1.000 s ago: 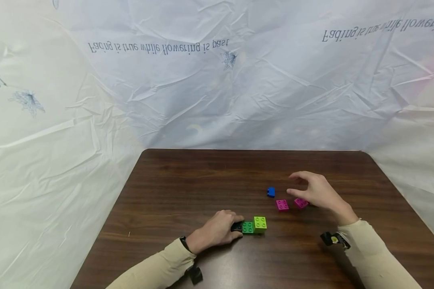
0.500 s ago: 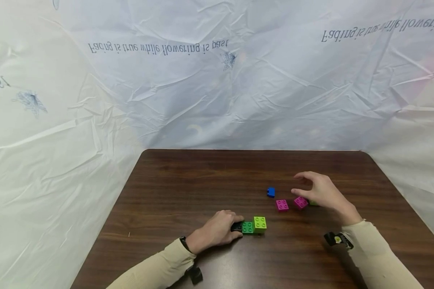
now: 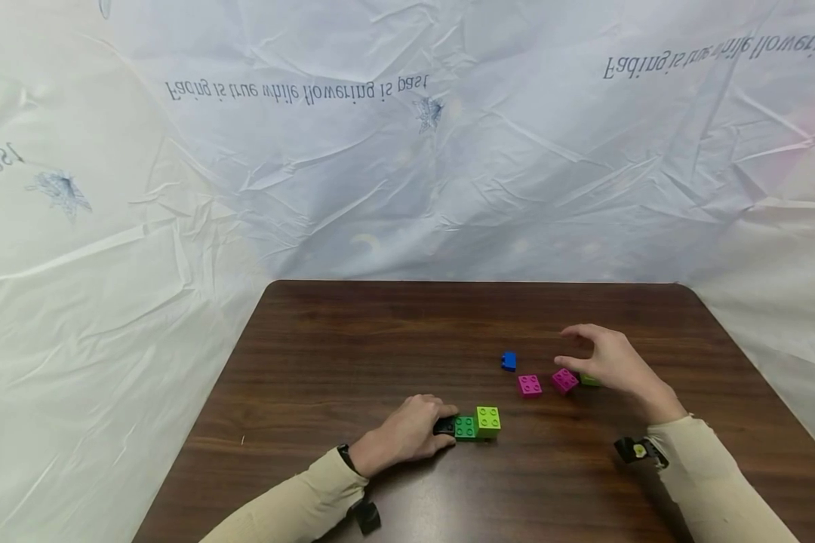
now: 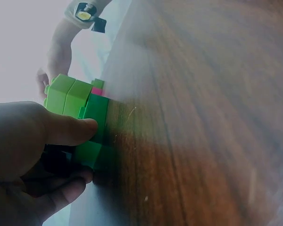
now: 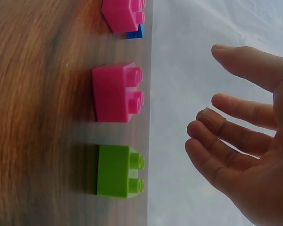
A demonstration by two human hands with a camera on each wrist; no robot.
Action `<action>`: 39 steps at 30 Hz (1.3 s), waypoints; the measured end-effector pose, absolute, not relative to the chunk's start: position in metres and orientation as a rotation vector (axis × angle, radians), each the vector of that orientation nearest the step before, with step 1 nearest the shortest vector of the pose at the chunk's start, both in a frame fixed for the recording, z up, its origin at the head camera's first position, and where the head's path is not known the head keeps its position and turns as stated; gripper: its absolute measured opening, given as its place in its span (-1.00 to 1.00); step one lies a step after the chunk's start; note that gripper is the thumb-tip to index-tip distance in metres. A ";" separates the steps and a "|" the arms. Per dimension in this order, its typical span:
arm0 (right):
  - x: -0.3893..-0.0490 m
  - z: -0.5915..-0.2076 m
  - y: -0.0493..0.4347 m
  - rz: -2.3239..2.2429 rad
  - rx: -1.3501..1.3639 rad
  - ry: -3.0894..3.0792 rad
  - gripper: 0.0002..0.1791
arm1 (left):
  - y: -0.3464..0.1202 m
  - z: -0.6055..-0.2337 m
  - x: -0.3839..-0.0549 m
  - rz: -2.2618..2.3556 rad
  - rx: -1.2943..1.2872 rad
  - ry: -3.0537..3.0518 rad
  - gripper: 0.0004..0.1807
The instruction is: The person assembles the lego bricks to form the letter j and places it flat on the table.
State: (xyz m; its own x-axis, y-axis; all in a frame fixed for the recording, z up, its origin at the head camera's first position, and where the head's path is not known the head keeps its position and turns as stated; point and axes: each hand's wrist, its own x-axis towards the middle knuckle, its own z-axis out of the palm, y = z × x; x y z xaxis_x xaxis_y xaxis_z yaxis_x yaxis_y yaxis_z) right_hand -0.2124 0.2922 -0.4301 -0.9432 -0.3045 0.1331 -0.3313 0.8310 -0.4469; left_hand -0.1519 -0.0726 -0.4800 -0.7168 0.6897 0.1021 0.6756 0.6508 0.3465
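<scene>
My left hand (image 3: 407,430) pinches a joined row of toy building bricks low on the table, thumb on one side and fingers on the other. The row has a black brick (image 3: 444,426) partly hidden by the fingers, a green brick (image 3: 465,427) and a raised lime brick (image 3: 488,421) at its right end. Over the loose bricks hovers my right hand (image 3: 611,363), thumb and fingers apart, holding nothing. Beneath and beside it are a loose lime brick (image 5: 114,170), partly covered in the head view, and a pink brick (image 5: 112,93).
Left of those lie another pink brick (image 3: 530,386) and a small blue brick (image 3: 508,362) on the brown wooden table (image 3: 353,332). Wrinkled white sheeting (image 3: 380,166) with printed lettering hangs behind and beside the table.
My right hand has drifted right, away from the blue brick, uncovering the pink brick and part of the loose lime brick. The left hand and its bricks stay in place.
</scene>
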 end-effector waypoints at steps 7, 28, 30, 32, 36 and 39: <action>-0.213 -0.431 0.296 0.725 0.503 -2.967 -0.34 | -0.074 -0.481 -0.153 0.591 1.186 2.815 -0.53; -0.217 -0.442 0.306 0.694 0.481 -3.077 -0.32 | -0.075 -0.480 -0.154 0.589 1.204 2.823 -0.54; -0.217 -0.444 0.307 0.686 0.480 -3.080 -0.32 | -0.075 -0.481 -0.154 0.585 1.208 2.825 -0.54; -0.218 -0.445 0.308 0.681 0.483 -3.084 -0.32 | -0.075 -0.481 -0.155 0.586 1.212 2.828 -0.54; -0.219 -0.447 0.308 0.686 0.482 -3.099 -0.34 | -0.076 -0.483 -0.157 0.589 1.224 2.831 -0.53; -0.220 -0.449 0.308 0.686 0.479 -3.106 -0.36 | -0.077 -0.483 -0.159 0.592 1.232 2.829 -0.53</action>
State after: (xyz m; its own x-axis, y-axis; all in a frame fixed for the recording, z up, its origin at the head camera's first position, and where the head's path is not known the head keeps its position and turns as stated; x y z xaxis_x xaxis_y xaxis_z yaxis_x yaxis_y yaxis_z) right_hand -0.2198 0.3081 -0.4487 -0.9529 -0.3032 -0.0089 -0.2712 0.8649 -0.4224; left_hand -0.1589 -0.0769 -0.4832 -0.6925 0.7060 0.1483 0.7062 0.6215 0.3392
